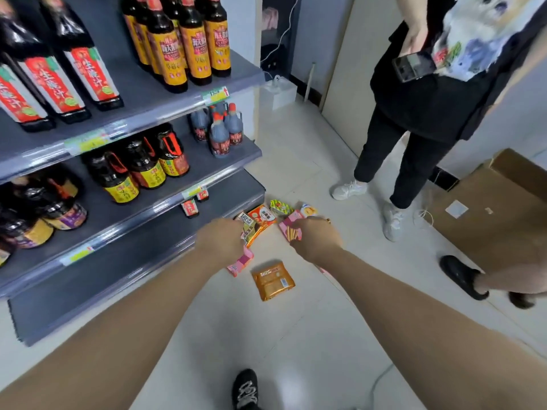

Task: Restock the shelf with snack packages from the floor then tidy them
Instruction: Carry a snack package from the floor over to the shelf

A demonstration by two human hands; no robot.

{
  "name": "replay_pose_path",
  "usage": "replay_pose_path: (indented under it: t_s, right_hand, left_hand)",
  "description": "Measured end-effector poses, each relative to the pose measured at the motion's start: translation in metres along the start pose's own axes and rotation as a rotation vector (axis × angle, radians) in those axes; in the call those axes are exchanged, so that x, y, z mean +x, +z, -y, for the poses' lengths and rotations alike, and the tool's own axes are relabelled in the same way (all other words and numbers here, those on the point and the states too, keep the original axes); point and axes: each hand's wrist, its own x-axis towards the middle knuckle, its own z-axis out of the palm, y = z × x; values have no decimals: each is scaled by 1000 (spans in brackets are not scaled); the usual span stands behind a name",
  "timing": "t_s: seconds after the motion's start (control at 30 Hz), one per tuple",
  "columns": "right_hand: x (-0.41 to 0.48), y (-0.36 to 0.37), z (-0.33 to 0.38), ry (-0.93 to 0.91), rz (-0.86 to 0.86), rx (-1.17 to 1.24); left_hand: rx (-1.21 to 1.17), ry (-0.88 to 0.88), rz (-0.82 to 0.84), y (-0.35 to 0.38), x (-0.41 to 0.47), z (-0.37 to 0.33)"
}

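Grey bottom shelf (pixel 133 285) lies left of both hands, nearest the left hand (pixel 220 241), which grips a pink box (pixel 240 261); the right hand (pixel 315 238) grips a second pink box (pixel 291 230). An orange packet (pixel 273 281) lies loose on the floor between the forearms.

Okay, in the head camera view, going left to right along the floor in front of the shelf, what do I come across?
Left hand → orange packet → right hand gripping a pink stick-biscuit box → a bystander's white sneakers → cardboard box.
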Motion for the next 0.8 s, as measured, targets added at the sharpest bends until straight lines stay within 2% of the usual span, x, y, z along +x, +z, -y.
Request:
replay_pose_path:
  t_s: [0.23, 0.43, 0.8]
  right_hand:
    - [81, 31, -42, 66, 104, 44]
    - [160, 77, -83, 28, 201, 30]
    - [289, 234, -135, 75, 355, 87]
  left_hand:
    - [26, 23, 72, 49, 83, -17]
    - [-28, -76, 158, 109, 150, -34]
    - [-195, -264, 346, 275, 241, -42]
